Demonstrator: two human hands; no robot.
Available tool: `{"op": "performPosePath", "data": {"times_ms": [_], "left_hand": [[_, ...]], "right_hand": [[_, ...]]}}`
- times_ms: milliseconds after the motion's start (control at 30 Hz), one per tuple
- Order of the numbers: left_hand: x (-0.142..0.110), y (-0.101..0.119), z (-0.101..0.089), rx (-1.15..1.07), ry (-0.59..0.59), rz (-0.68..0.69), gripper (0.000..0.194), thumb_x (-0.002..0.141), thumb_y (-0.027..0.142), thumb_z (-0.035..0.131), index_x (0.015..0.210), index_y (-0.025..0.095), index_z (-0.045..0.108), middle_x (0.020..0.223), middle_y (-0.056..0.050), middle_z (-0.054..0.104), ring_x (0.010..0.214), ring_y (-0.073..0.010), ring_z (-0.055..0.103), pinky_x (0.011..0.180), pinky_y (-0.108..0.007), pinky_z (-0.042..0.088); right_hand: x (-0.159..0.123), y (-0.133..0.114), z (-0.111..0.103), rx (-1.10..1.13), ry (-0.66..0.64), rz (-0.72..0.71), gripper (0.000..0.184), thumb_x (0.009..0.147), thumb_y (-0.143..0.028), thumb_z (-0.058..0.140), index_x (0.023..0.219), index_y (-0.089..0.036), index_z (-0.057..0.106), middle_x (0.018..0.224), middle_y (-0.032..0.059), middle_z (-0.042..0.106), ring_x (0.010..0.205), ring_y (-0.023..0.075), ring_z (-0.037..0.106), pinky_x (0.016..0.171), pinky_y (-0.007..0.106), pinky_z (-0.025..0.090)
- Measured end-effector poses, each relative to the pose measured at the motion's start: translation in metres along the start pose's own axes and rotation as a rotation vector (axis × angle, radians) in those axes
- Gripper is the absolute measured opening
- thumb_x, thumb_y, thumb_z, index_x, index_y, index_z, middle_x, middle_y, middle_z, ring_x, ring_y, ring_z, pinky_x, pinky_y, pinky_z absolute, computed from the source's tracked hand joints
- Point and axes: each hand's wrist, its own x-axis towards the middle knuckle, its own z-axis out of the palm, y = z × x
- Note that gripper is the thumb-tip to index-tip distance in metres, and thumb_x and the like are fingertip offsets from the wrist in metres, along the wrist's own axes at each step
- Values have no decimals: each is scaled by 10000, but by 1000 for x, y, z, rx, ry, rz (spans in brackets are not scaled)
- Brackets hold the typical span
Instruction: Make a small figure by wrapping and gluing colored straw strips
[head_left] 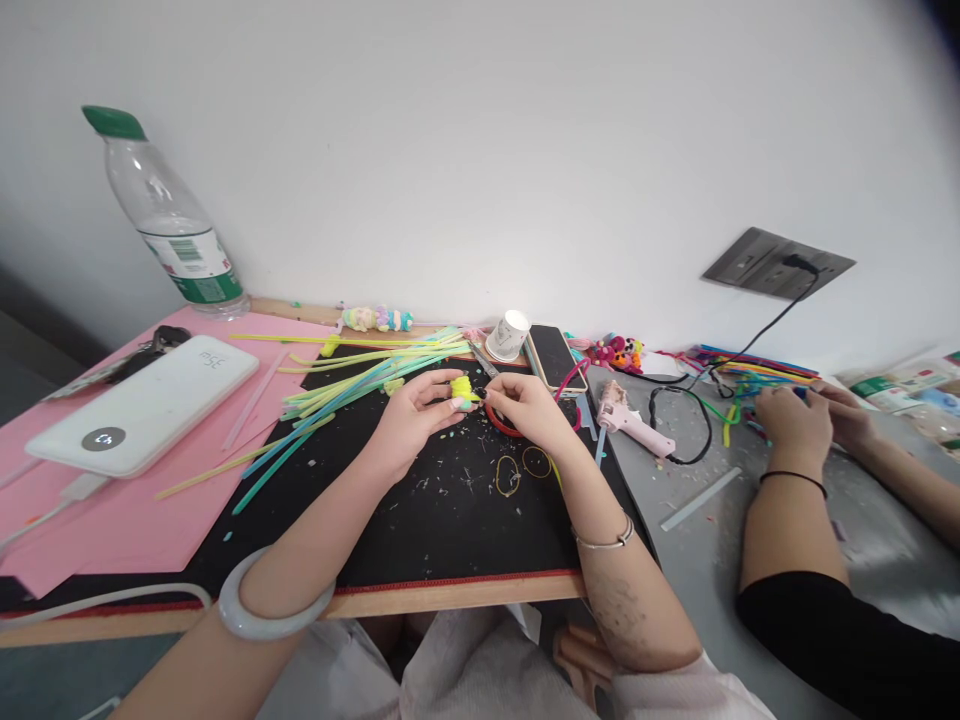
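Observation:
My left hand [409,415] and my right hand [521,405] meet over a black mat [450,520], both pinching a small fuzzy yellow-green pipe-cleaner piece [463,390]. A fan of long yellow, green and blue pipe cleaners [352,385] lies on the mat just left of my left hand. Two rubber-band loops [521,468] lie on the mat below my right hand, amid small clippings. A red ring [501,425] shows partly under my right hand.
A white power bank [142,405] on pink paper [112,520], a plastic bottle [169,225], a paper cup [508,335], a phone [555,357] and a pink glue gun [634,420] surround the mat. Another person's hands [799,420] handle coloured pipe cleaners at the right.

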Motion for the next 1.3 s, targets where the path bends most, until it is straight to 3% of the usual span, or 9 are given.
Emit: {"op": "performPosePath", "data": {"times_ms": [200,633,1100,1300], "left_hand": [[-1,3,-1,-135,-80,-57,385,713,166,681,1084,192,582,969,-59,673,879,-175,657,875,-351,492],[-1,5,-7,-386,-201,-168,378,756,59,612,1108,195,584,888,-39,686,812,-142,671,754,-232,534],[-4,8,-7,-468,-273,-185,354,768,49,590,1083,212,602,907,-25,679,787,-124,674,706,-194,544],[-3,7,-8,-481,-255,-170,341,764,48,589,1062,212,606,909,-23,674,786,-120,674,707,-192,544]], "right_hand": [[0,2,-5,143,-63,5,262,790,-376,544,681,-138,545,566,-37,448,503,66,347,479,202,254],[-3,10,-9,674,-196,73,249,735,-368,672,751,-145,562,505,-74,407,423,33,297,416,178,196],[-1,12,0,811,-320,117,231,732,-323,692,729,-135,558,554,-55,446,444,28,317,419,173,189],[0,9,9,834,-308,106,250,729,-356,688,726,-134,573,586,-32,520,462,44,406,433,176,310]]}}
